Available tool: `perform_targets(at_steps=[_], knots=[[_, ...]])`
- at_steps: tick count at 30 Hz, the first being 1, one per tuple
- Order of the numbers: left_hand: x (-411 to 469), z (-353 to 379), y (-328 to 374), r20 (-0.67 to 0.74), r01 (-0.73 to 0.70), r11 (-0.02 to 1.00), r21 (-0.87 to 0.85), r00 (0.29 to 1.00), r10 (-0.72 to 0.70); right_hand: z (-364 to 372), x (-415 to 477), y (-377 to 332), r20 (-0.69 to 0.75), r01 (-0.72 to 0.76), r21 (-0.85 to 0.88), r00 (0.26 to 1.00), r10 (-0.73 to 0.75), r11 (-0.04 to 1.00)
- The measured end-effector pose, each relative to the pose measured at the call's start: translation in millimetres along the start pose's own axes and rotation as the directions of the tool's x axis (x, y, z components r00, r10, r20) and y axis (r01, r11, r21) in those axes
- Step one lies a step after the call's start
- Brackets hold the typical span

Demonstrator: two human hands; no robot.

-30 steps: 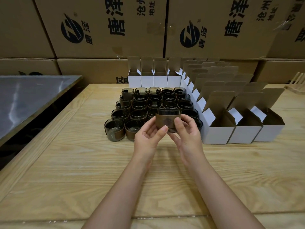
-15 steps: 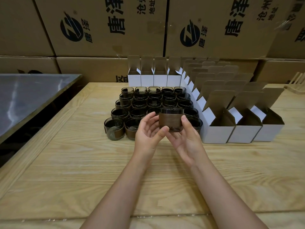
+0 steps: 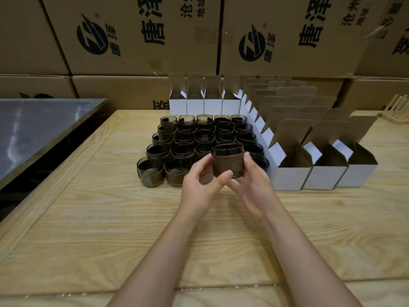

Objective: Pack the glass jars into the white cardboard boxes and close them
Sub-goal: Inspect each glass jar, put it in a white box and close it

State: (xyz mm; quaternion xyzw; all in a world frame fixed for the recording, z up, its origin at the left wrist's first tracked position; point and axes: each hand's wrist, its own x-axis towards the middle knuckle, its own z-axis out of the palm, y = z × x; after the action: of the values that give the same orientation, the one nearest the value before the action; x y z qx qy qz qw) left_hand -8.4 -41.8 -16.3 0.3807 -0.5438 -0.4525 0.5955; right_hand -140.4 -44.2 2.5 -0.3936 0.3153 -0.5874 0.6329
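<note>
A dark glass jar with a brown band (image 3: 228,159) is held upright above the wooden table between both hands. My left hand (image 3: 200,187) pinches its lower left side with thumb and fingers. My right hand (image 3: 254,185) cups its right side, thumb up by the rim. Behind it stand several rows of the same jars (image 3: 199,138). White cardboard boxes with open flaps (image 3: 290,176) stand in rows to the right and along the back (image 3: 194,106).
The wooden table (image 3: 88,218) runs toward me. A grey metal surface (image 3: 39,127) lies at the left, lower than the table edge. Large brown cartons (image 3: 137,36) are stacked behind. A pale wooden rack (image 3: 396,109) sits at the far right.
The jar has been turned in my hands and shifted slightly right and up. My right thumb now lies along its right side.
</note>
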Motion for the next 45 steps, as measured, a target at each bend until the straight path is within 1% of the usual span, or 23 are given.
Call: perform_targets(at_steps=[1,4,6,7,9,11,13,15,17,22,27,30,31,32,33,34,35,36,37,38,41,43,45], knots=[[-0.1,-1.6,1.5,0.025,0.01,1.0,-0.017,1.0,-0.01,-4.2,-0.4,-3.5,0.026,0.027,-0.083,0.999,-0.025,0.996],[0.5,-5.2,4.5,0.139,0.009,1.0,0.011,0.99,-0.01,-17.2,-3.0,-13.9,0.116,0.085,-0.225,0.992,-0.06,0.971],[1.0,-6.2,2.7,0.17,-0.007,0.998,0.059,0.985,-0.004,-23.4,-5.0,-19.1,0.113,0.13,-0.355,0.989,-0.095,0.926],[0.8,-6.1,1.1,0.182,-0.013,0.996,0.084,0.983,-0.003,-25.9,-5.5,-20.7,0.095,0.153,-0.439,0.988,-0.123,0.885],[-1.0,-5.8,-2.1,0.212,-0.031,0.985,0.168,0.977,-0.006,-29.1,-5.6,-21.4,0.073,0.176,-0.613,0.983,-0.166,0.77],[-2.6,-4.8,-7.6,0.235,-0.063,0.957,0.284,0.972,-0.006,-31.0,-4.4,-19.2,0.068,0.159,-0.761,0.984,-0.165,0.63],[-3.8,-3.5,-13.5,0.22,-0.061,0.923,0.379,0.975,-0.026,-30.5,-3.2,-16.7,0.074,0.138,-0.865,0.986,-0.151,0.482],[-3.5,-2.5,-18.1,0.196,-0.04,0.908,0.417,0.979,-0.047,-29.5,-2.4,-12.9,0.094,0.144,-0.928,0.983,-0.158,0.344],[-1.4,-2.6,-22.0,0.186,-0.03,0.895,0.444,0.981,-0.059,-29.9,-2.1,-9.3,0.106,0.152,-0.951,0.979,-0.176,0.269],[3.5,-4.3,-25.6,0.217,-0.079,0.846,0.527,0.975,-0.044,-32.7,-0.1,-5.7,0.103,0.13,-0.979,0.981,-0.167,0.158],[5.5,-6.5,-30.1,0.216,-0.087,0.802,0.591,0.975,-0.053,-31.0,0.0,-1.7,0.077,0.092,-0.992,0.982,-0.17,0.083],[6.6,-5.4,-32.7,0.207,-0.086,0.79,0.607,0.977,-0.053,-26.3,-2.8,-4.7,0.063,0.072,-0.995,0.989,-0.134,0.064],[6.9,-5.0,-33.4,0.198,-0.084,0.789,0.608,0.979,-0.048,-23.1,-4.5,-6.9,0.056,0.062,-0.997,0.989,-0.134,0.041],[7.3,-5.1,-34.1,0.185,-0.082,0.788,0.611,0.982,-0.041,-19.1,-6.7,-9.7,0.061,0.064,-0.998,0.98,-0.188,0.008],[7.5,-5.3,-34.7,0.172,-0.079,0.785,0.614,0.985,-0.035,-15.4,-8.9,-12.9,0.083,0.079,-0.997,0.945,-0.317,-0.024],[7.5,-5.4,-35.1,0.162,-0.077,0.781,0.62,0.986,-0.031,-13.3,-10.9,-17.2,0.11,0.099,-0.994,0.864,-0.491,-0.048],[7.4,-5.2,-35.0,0.156,-0.077,0.772,0.631,0.987,-0.029,-13.1,-12.7,-23.1,0.122,0.097,-0.993,0.748,-0.653,-0.074],[7.3,-4.8,-34.5,0.152,-0.079,0.754,0.652,0.988,-0.028,-15.0,-14.6,-29.7,0.106,0.057,-0.994,0.636,-0.764,-0.091],[7.4,-4.0,-34.1,0.15,-0.086,0.726,0.682,0.988,-0.024,-19.7,-15.9,-35.2,0.063,-0.007,-0.997,0.576,-0.815,-0.082],[7.1,-3.1,-33.8,0.151,-0.1,0.693,0.714,0.988,-0.014,-26.2,-17.0,-38.4,-0.003,-0.083,-0.995,0.579,-0.816,-0.055],[7.0,-1.3,-33.6,0.171,-0.15,0.619,0.771,0.985,0.025,-43.4,-17.6,-35.7,-0.194,-0.266,-0.964,0.709,-0.678,-0.002],[5.9,-2.7,-32.7,0.185,-0.175,0.586,0.791,0.982,0.044,-45.5,-16.2,-31.7,-0.209,-0.287,-0.958,0.746,-0.633,-0.022],[3.7,-5.6,-30.3,0.2,-0.205,0.565,0.799,0.977,0.072,-43.7,-14.2,-30.2,-0.171,-0.273,-0.96,0.754,-0.634,-0.066]])
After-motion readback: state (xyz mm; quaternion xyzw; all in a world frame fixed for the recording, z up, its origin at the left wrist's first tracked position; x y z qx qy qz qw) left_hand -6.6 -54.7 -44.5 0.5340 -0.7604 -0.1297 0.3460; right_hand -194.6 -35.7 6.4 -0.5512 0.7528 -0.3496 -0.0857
